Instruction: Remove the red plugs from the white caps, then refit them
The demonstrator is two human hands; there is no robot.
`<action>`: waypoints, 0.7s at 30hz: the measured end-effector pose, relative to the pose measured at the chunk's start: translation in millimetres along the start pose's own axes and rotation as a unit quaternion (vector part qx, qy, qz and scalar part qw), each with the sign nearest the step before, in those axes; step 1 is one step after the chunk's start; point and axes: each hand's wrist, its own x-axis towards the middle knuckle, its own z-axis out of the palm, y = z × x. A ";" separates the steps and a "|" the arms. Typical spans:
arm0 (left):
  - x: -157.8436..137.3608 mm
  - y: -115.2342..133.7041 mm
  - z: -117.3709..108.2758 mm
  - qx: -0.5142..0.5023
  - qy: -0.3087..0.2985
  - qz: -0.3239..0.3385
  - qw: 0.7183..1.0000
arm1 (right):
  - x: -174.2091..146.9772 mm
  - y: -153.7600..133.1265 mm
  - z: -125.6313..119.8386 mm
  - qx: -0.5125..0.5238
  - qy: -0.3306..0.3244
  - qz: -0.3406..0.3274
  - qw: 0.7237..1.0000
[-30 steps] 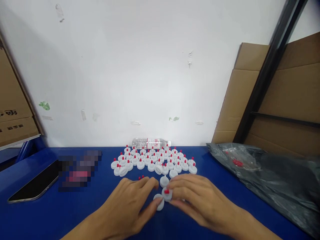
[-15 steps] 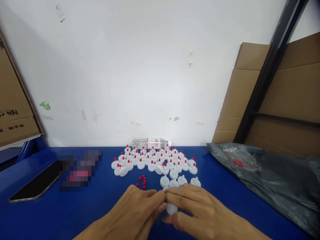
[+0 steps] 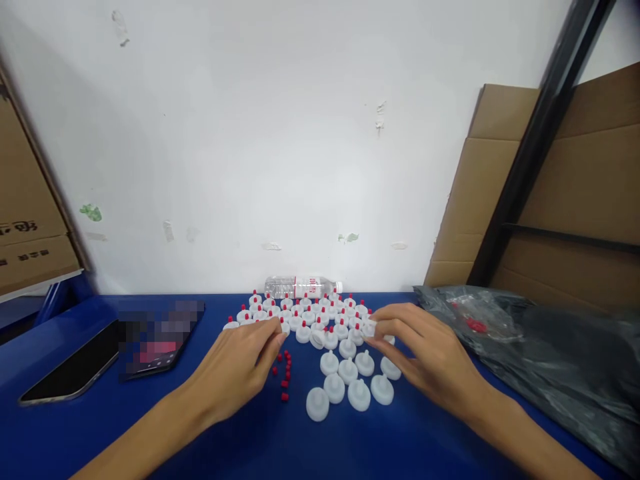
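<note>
Over the left part of a cluster of white spout lids (image 3: 303,333) topped with red tips, my left hand (image 3: 243,360) has its thumb and index finger pinched close together; anything between them is too small to make out. My right hand (image 3: 425,350) is at the cluster's right side, thumb and fingers closed around a white spout lid (image 3: 369,328). Several small red caps (image 3: 285,384) lie in a loose line between my hands. Several white spout lids without red tips (image 3: 359,395) rest on the blue table (image 3: 240,443), in front of the cluster.
A clear plastic bottle (image 3: 303,287) lies behind the cluster against the wall. On the left are a phone (image 3: 70,363) and a dark, partly blurred flat object (image 3: 165,347). At right, a clear bag with red pieces (image 3: 475,325) sits on a black plastic sheet (image 3: 545,360).
My hands were together at the front around a white lid. They have parted, moving up-left and up-right to the cluster. The bare lids and red caps beneath them are now uncovered.
</note>
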 end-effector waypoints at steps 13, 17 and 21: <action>4.5 -15.1 3.3 0.041 -0.022 0.002 0.999 | -0.6 -4.8 2.2 0.023 -0.074 0.070 0.995; 4.4 -15.7 0.8 0.039 -0.031 -0.012 0.999 | -0.4 -4.1 2.2 0.021 -0.074 0.077 0.994; 5.1 -17.0 -1.7 0.042 -0.061 -0.014 0.997 | -0.7 -4.2 3.1 0.022 -0.080 0.079 0.993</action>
